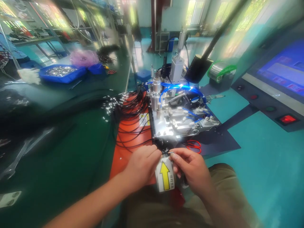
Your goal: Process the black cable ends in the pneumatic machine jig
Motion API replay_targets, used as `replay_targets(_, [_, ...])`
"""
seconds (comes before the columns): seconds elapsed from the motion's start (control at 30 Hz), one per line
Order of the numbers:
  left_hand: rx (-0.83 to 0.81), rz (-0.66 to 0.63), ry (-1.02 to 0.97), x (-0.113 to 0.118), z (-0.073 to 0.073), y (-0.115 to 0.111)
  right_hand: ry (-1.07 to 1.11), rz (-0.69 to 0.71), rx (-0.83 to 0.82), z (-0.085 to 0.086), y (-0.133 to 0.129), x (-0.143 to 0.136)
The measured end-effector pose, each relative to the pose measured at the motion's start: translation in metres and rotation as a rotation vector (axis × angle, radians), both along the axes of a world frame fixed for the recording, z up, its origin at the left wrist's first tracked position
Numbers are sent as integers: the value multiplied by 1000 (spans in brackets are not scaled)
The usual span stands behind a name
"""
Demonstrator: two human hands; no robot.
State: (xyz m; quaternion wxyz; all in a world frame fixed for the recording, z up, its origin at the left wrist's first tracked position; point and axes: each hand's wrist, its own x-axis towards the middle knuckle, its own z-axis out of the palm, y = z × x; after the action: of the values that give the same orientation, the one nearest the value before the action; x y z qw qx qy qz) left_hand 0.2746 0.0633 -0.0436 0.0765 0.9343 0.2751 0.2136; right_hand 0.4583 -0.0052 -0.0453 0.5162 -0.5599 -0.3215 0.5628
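My left hand is closed at the near edge of a metal machine, its fingertips beside a small black fixture; what it grips is hidden. Close on its right, my right hand pinches a small, thin silvery piece between thumb and forefinger. Between and below both hands is a white label with a yellow arrow. Left of the machine, black cables with shiny metal ends lie across an orange-red surface.
Red-handled scissors lie right of the hands. A wire spool and a control panel with a screen stand at right. At left are a blue tray of metal parts, wrenches and a person's sleeve.
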Motion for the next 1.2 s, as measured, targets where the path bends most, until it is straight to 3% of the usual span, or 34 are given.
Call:
replay_targets(0.6, [97, -40, -27, -2, -3, 2, 45, 25, 10, 3, 1, -1])
replay_targets(0.97, [-18, -33, 10, -2, -1, 0, 218, -89, 41, 0, 4, -11])
replay_targets(1.2, [-56, -68, 37, -1, 1, -1, 254, -93, 50, -2, 7, -16])
